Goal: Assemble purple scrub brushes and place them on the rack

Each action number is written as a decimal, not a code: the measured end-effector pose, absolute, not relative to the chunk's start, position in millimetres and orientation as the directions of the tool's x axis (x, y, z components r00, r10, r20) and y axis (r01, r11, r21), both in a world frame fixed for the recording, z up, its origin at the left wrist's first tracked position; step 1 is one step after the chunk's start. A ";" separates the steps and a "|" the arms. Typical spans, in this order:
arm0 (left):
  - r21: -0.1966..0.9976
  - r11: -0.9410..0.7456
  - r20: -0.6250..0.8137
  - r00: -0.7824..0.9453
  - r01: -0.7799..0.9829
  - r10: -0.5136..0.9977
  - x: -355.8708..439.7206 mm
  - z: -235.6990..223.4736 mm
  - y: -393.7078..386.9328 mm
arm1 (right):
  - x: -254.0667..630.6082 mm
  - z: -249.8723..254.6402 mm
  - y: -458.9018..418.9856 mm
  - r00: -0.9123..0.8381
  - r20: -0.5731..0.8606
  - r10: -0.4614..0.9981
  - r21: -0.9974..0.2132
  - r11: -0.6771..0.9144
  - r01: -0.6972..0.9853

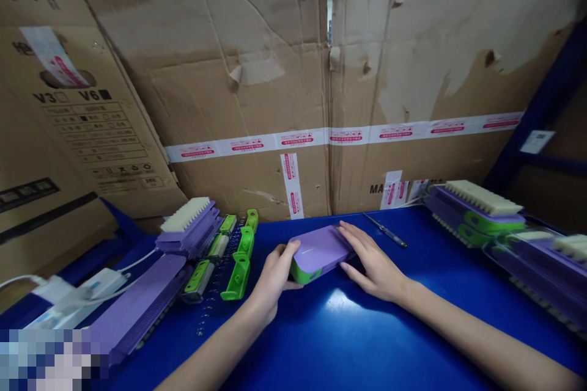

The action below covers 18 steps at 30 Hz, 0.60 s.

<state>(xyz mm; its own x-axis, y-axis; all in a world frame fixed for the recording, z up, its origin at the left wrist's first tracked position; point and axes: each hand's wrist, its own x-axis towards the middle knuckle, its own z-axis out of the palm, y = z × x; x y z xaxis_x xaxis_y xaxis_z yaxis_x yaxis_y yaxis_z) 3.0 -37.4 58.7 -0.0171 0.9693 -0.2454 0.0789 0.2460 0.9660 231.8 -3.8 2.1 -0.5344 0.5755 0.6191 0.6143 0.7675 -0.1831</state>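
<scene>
Far left: printed carton [105, 143]; before it, white power strip [57, 313] on glossy blue table [321, 342]. Next, purple plates [137, 296], green clips [237, 278]. Left hand [274, 275] and right hand [373, 263] clamped on purple box [321, 249] at mid-table. Torn, taped cardboard [257, 95] behind. Screwdriver [386, 231] lying right; then brushes [474, 211], blue post [546, 95].

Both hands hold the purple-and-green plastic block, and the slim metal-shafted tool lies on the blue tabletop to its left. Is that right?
Not left: the head view shows the slim metal-shafted tool on the blue tabletop to the right of the purple-and-green plastic block.
</scene>
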 end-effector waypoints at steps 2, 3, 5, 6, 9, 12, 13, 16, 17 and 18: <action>0.952 0.223 -0.227 -0.004 0.210 0.974 -1.1 62.8 -40.8 | 231.4 0.7 -2.3 -0.541 0.612 0.577 -0.192 0.772 0.606; 0.935 0.219 -0.232 0.013 0.281 0.973 -3.2 65.5 -42.5 | 231.3 0.4 -1.8 -0.546 0.608 0.576 -0.193 0.775 0.602; 0.893 0.223 -0.267 0.062 0.390 0.962 -7.6 71.6 -45.6 | 231.1 0.7 -1.7 -0.559 0.596 0.576 -0.187 0.777 0.601; 0.877 0.213 -0.279 0.095 0.430 0.956 -10.2 74.4 -47.1 | 231.1 1.2 -1.9 -0.566 0.588 0.578 -0.182 0.776 0.604; 0.842 0.104 -0.220 0.161 0.530 0.962 -21.6 80.4 -52.6 | 231.4 3.0 -3.1 -0.584 0.569 0.580 -0.155 0.772 0.616; 0.753 -0.014 -0.092 0.127 0.658 0.988 -43.1 84.9 -61.7 | 232.0 3.6 -3.6 -0.596 0.577 0.559 -0.116 0.779 0.617; 0.702 -0.028 -0.065 0.103 0.712 0.993 -53.4 87.3 -65.5 | 232.1 3.5 -3.6 -0.597 0.584 0.551 -0.109 0.781 0.615; 0.491 -0.058 0.139 -0.013 0.869 0.990 -94.9 97.0 -77.0 | 232.4 3.1 -3.6 -0.588 0.606 0.536 -0.107 0.787 0.608; 0.411 -0.049 0.239 -0.055 0.910 0.970 -112.2 99.8 -80.1 | 232.5 3.0 -3.7 -0.585 0.612 0.532 -0.106 0.788 0.607; 0.332 -0.010 0.306 -0.098 0.943 0.947 -130.9 101.6 -82.7 | 232.5 3.0 -3.8 -0.583 0.616 0.529 -0.103 0.789 0.606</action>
